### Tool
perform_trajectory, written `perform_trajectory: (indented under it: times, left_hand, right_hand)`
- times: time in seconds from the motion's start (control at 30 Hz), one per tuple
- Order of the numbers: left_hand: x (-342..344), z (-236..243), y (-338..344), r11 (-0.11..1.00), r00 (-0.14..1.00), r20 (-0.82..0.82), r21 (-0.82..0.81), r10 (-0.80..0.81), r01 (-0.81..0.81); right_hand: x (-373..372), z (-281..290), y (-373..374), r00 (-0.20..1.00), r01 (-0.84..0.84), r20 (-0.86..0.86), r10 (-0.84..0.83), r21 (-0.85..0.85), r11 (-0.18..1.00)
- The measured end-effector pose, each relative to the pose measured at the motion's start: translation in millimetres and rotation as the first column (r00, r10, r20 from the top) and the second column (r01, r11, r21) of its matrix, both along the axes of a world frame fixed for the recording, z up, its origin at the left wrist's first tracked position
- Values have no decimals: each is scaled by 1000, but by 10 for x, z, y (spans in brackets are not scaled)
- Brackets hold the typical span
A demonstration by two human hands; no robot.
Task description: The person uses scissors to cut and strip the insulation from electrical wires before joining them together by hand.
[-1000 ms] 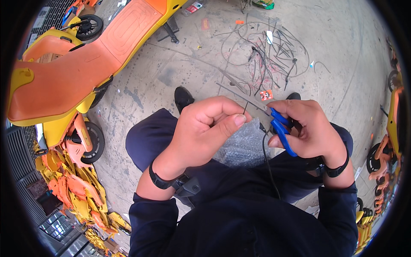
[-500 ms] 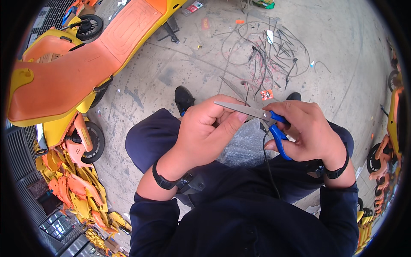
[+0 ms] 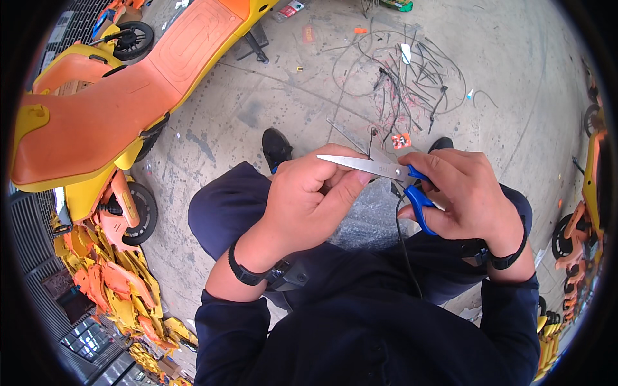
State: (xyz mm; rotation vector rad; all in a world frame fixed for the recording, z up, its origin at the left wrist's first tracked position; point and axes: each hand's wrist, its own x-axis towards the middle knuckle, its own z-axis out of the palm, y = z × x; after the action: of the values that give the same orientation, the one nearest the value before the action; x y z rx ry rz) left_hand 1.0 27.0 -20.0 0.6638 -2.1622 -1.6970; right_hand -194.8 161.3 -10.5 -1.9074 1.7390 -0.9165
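Observation:
My right hand [image 3: 467, 193] grips scissors [image 3: 386, 169] by their blue handles, and the two blades stand apart, pointing left. My left hand [image 3: 309, 199] is closed in a pinch just beneath the nearer blade. A thin black cable [image 3: 403, 248] runs from near the scissors down onto my lap. A short dark cable end sticks up between the blades above my left fingers, which seem to hold the cable; the pinch itself is partly hidden. Below the hands, between my legs, lies crinkled clear plastic [image 3: 367, 222].
On the floor ahead lies a loose tangle of cut black cables and thin red wires [image 3: 402, 83], with an orange label [image 3: 401, 141] nearby. An orange and yellow scooter [image 3: 96, 135] stands at left, above a heap of yellow and orange panels [image 3: 116, 283]. More scooters line the right edge.
The scissors have shifted slightly left and down, with their blades still apart. The dark cable end between the blades stands a little more upright. Both hands have barely moved.

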Motion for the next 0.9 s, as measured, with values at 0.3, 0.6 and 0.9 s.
perform_trajectory:
  times: [0.3, 0.6, 0.9]
  left_hand:
    - [-35, -17, 24, 998, 994, -89, 47, 55, -51]
    - [7, 64, 39, 983, 1000, -22, 185, 15, -10]
    - [-43, -50, 43, 989, 994, -20, 108, 108, -105]
  right_hand:
    - [29, -15, 3, 995, 99, -29, -99, 23, 995]
    - [-50, -60, 1, 985, 153, 80, -155, 31, 988]
    - [13, -36, -5, 986, 24, 161, -33, 56, 998]
